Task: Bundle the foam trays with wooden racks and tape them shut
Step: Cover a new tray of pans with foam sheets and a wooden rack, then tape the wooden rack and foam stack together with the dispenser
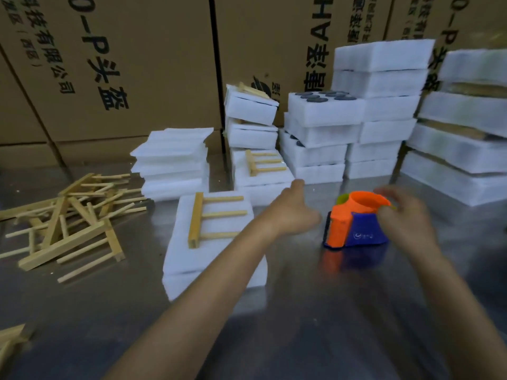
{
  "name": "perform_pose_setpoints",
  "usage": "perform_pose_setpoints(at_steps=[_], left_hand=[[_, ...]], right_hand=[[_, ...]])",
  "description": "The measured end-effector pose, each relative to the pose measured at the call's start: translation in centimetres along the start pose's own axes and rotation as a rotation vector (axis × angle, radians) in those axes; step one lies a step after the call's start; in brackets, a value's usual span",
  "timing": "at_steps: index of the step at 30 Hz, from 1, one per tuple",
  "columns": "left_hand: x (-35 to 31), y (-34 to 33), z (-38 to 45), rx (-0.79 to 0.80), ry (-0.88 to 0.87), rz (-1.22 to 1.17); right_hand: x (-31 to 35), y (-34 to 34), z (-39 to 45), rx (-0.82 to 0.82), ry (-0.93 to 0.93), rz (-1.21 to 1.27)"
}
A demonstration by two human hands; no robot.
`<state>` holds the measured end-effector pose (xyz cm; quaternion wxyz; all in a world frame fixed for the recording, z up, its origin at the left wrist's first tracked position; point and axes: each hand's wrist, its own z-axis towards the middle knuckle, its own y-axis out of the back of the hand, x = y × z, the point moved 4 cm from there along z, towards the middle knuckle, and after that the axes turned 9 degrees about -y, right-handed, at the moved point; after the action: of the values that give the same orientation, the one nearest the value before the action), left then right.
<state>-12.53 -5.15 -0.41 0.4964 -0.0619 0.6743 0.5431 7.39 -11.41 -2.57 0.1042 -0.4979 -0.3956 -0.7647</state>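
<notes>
two bare hands reach out over a shiny metal table point(288, 325). the left hand point(293, 212) hangs just past the near foam tray point(214, 242), fingers loose and apart, holding nothing; its fingertips are soft with blur. the right hand point(403, 215) is smeared by motion beside the orange and blue tape dispenser point(354, 223), fingers curled near the orange ring at its top, and whether they actually grip it i cannot tell. the dispenser stands on the table between the two hands.

the near tray lies flat with a wooden rack point(211, 218) on top, its three prongs pointing right. behind it a second tray point(263, 174) carries another rack point(260, 165). a heap of loose racks point(68, 220) sprawls at the left, and one more pile is cut off at the lower left edge. stacks of white foam point(381, 105) rise at the back and right, the rightmost cropped by the frame; one open stack shows dark round pieces point(323, 96), too small to identify. cardboard boxes point(109, 64) wall off the rear.
</notes>
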Motion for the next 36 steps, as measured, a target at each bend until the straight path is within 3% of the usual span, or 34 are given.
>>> perform_pose_setpoints(at_steps=[3,6,10,20,27,36], left_hand=[[0.4,-4.1,1.6,0.170,0.086,0.017],[1.8,-5.5,2.6,-0.005,0.094,0.062],[2.7,-5.4,2.8,-0.180,0.110,-0.001],[4.1,-6.4,3.1,-0.294,0.118,-0.077],[1.0,-3.9,2.3,-0.333,-0.048,0.156],[0.6,-2.8,-2.5,-0.328,-0.077,0.279]], right_hand=[[-1.1,-0.2,0.3,0.158,0.130,-0.225],[-2.2,-1.1,0.9,0.279,0.224,-0.441],[-2.6,-1.9,1.9,0.269,0.253,-0.609],[-2.9,-2.1,2.9,0.294,0.239,-0.689],[-3.4,-1.2,3.0,0.326,0.326,-0.698],[-2.5,-2.1,2.2,0.284,0.405,-0.733]])
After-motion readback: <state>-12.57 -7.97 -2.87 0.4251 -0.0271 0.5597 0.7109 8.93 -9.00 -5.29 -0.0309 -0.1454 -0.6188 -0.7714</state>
